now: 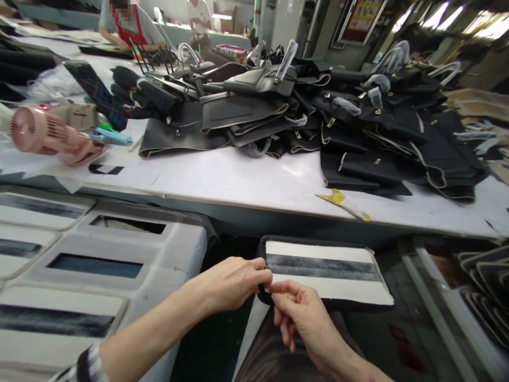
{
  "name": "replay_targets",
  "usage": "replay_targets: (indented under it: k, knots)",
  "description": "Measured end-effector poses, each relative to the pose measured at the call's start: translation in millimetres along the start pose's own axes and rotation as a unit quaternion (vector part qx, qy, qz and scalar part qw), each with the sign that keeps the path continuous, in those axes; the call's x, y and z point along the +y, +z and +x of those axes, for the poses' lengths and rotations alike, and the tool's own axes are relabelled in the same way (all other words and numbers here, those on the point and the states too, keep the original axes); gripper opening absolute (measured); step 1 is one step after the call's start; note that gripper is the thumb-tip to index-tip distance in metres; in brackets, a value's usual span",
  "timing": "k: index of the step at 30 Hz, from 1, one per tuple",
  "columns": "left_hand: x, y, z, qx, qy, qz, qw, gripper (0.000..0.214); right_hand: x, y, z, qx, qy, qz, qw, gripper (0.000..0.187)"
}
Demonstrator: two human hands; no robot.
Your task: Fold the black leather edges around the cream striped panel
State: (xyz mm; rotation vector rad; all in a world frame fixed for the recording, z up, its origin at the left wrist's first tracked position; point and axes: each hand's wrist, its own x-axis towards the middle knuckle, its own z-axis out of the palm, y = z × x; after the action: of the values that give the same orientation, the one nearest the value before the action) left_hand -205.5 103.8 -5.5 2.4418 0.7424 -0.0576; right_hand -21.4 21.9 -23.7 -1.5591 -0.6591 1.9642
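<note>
A rectangular panel (330,286), cream-white with a dark grey stripe along its middle and a black rim, rests over my lap. At its left end, my left hand (234,281) is closed, with thumb and fingers pinched on the black edge. My right hand (302,313) meets it at the near left corner, thumb and forefinger pressed together on the rim and the other fingers loosely curled. The fingertips of both hands almost touch and hide that corner. Anything small between them cannot be made out.
Beyond the panel, a white worktable (238,175) bears a heap of black leather bag pieces (254,111), a pink fan (51,135) and a yellow-marked tool (344,204). Similar striped panels (55,321) lie at left. Dark panels (485,286) are stacked at right. A person (129,26) sits behind.
</note>
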Motion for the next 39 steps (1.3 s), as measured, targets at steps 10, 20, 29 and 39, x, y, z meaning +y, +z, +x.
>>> replay_targets:
  k: [10, 20, 29, 39]
  knots:
    - [-6.8, -7.3, 19.2, -0.065, 0.057, 0.004, 0.996, 0.019, 2.2, 4.9, 1.2, 0.021, -0.015, -0.016, 1.000, 0.050]
    - [-11.1, 1.9, 6.9, -0.038, 0.025, -0.107, 0.993, 0.012, -2.9, 16.9, 5.8, 0.053, -0.011, -0.052, 0.997, 0.037]
    - [-13.1, 12.5, 0.4, -0.008, 0.010, -0.158, 0.987, 0.012, 0.6, 24.8, 10.5, 0.096, -0.058, -0.064, 0.992, 0.006]
    - [-24.1, 17.8, 6.6, -0.001, -0.044, -0.253, 0.966, 0.010, 3.3, 24.9, 14.3, 0.127, -0.081, -0.124, 0.981, 0.008]
